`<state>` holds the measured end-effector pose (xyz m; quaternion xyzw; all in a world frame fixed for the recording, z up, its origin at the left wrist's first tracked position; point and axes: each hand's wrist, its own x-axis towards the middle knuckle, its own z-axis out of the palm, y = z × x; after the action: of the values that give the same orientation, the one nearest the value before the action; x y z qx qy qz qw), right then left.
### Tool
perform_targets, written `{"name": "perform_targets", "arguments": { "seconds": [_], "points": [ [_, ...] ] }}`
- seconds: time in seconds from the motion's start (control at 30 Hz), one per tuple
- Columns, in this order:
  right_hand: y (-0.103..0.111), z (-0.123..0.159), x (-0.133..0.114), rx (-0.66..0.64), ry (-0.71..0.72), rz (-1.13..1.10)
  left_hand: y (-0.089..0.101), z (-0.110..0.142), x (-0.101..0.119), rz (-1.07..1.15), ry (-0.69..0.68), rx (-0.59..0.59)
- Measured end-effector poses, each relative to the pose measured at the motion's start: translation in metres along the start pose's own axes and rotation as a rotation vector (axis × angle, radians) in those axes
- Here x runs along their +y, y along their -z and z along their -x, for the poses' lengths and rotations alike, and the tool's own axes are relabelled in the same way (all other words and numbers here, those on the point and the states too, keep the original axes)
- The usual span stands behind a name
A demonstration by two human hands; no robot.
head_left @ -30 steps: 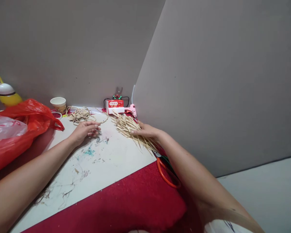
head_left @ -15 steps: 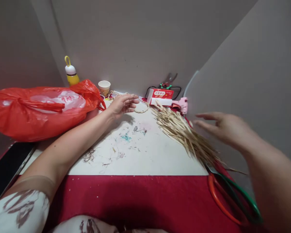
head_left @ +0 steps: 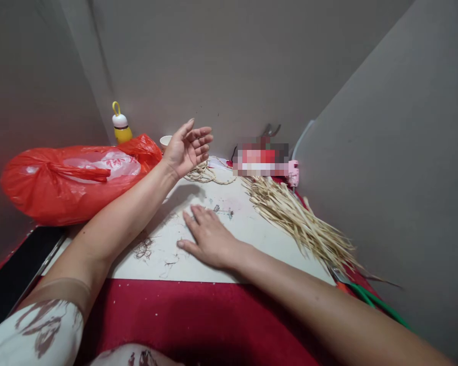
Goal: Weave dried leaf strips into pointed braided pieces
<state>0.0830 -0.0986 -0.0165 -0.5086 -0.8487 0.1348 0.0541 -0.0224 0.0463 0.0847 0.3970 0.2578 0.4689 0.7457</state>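
Raised above the far part of the white board (head_left: 275,254), my left hand (head_left: 189,147) is open, palm turned sideways and fingers loosely curled with nothing in them. Behind and below it lies a coil of braided straw cord (head_left: 202,174). My right hand (head_left: 211,236) rests low over the middle of the board, palm down and fingers spread, over dark marks and scraps. To its left sits a small tangle of brown fibres (head_left: 143,247). A bundle of dry straw strips (head_left: 297,216) lies along the board's right side.
At the left are a red plastic bag (head_left: 61,198), a yellow bottle (head_left: 122,127) and a dark flat device (head_left: 19,274). A paper cup (head_left: 166,141) stands behind my left hand. A pink glue gun (head_left: 293,174) and green-handled scissors (head_left: 381,305) are at the right. Grey walls enclose the table.
My right hand has swung left from beyond the straw bundle to the middle of the board. My left hand has risen and turned its palm more into view.
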Motion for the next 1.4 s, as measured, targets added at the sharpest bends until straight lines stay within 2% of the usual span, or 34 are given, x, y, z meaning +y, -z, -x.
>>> {"name": "perform_targets", "arguments": {
  "seconds": [0.1,0.17,0.23,0.27,0.37,0.43,0.5,0.63,0.73,0.87,0.97,1.07,1.13,1.2,1.27,1.33,1.4],
  "points": [
    [-0.002,-0.008,-0.019,0.03,0.228,-0.178,0.002,-0.006,0.004,0.034,-0.013,0.021],
    [0.0,-0.017,-0.027,0.15,0.219,-0.346,0.002,-0.009,0.008,0.065,-0.022,0.026],
    [0.001,-0.029,-0.031,0.237,0.124,-0.591,-0.001,-0.011,0.011,0.109,-0.036,0.007],
    [0.001,-0.036,-0.032,0.23,0.092,-0.747,-0.005,-0.011,0.013,0.131,-0.043,-0.006],
    [-0.004,-0.05,-0.039,0.086,0.068,-1.177,-0.017,-0.011,0.017,0.171,-0.048,-0.026],
    [-0.009,-0.051,-0.044,0.049,0.048,-1.247,-0.024,-0.009,0.019,0.173,-0.044,-0.02],
    [-0.012,-0.043,-0.046,0.061,0.071,-1.088,-0.026,-0.008,0.024,0.166,-0.043,-0.009],
    [-0.007,-0.013,-0.036,0.085,0.295,-0.45,-0.022,-0.006,0.041,0.163,-0.094,0.008],
    [-0.001,0.008,-0.018,0.153,0.288,-0.185,-0.018,-0.003,0.056,0.156,-0.149,-0.025],
    [-0.002,0.012,-0.011,0.235,0.192,-0.219,-0.019,-0.001,0.067,0.16,-0.173,-0.091],
    [-0.005,-0.008,-0.031,0.289,0.178,-0.474,-0.027,-0.001,0.064,0.203,-0.168,-0.112],
    [-0.008,-0.034,-0.059,0.184,0.16,-0.821,-0.035,0.0,0.058,0.232,-0.143,-0.113],
    [-0.012,-0.043,-0.072,0.065,0.181,-0.868,-0.039,0.001,0.059,0.221,-0.135,-0.114],
    [-0.015,-0.04,-0.078,0.004,0.238,-0.697,-0.041,0.002,0.064,0.193,-0.151,-0.12],
    [-0.017,-0.026,-0.077,-0.025,0.355,-0.405,-0.04,0.003,0.074,0.157,-0.186,-0.112],
    [-0.014,-0.008,-0.072,-0.004,0.452,-0.157,-0.04,0.004,0.084,0.112,-0.222,-0.081],
    [-0.009,0.008,-0.063,0.054,0.441,-0.05,-0.041,0.005,0.092,0.057,-0.257,-0.029]
  ]
}}
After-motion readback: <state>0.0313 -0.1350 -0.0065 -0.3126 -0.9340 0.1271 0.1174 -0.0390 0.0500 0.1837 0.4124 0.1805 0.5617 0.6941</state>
